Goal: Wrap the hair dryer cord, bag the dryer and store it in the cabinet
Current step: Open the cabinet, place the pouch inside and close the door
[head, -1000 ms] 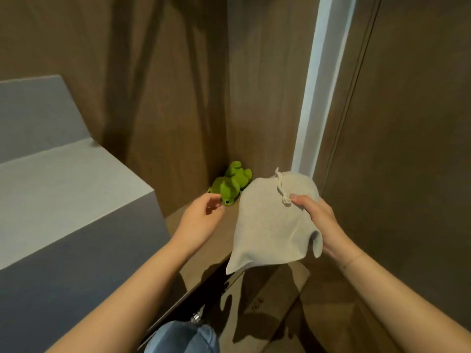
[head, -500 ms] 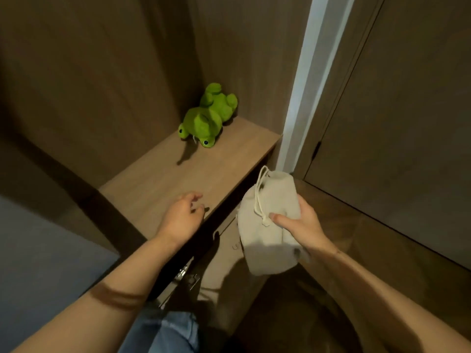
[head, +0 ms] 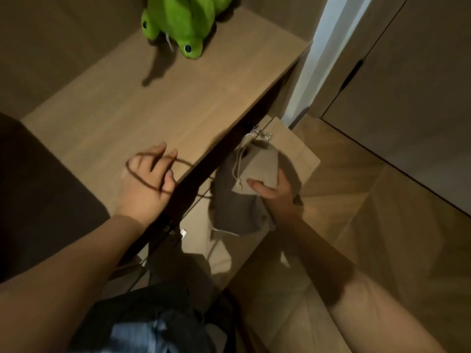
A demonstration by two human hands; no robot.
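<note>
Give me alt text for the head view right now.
The right hand grips a beige drawstring bag below the front edge of a wooden cabinet top. The left hand hangs open over that top, and a green plush frog sits at its far end.

The bag (head: 244,189) is beige cloth, bulging, its drawstring (head: 239,166) pulled shut with the mouth pointing up and away. It hangs just below the cabinet (head: 158,115) top's front edge, beside the open door (head: 298,151).

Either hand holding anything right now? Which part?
Right hand grips the drawstring bag around its middle. Left hand holds nothing, fingers loose over the shelf top.
</note>
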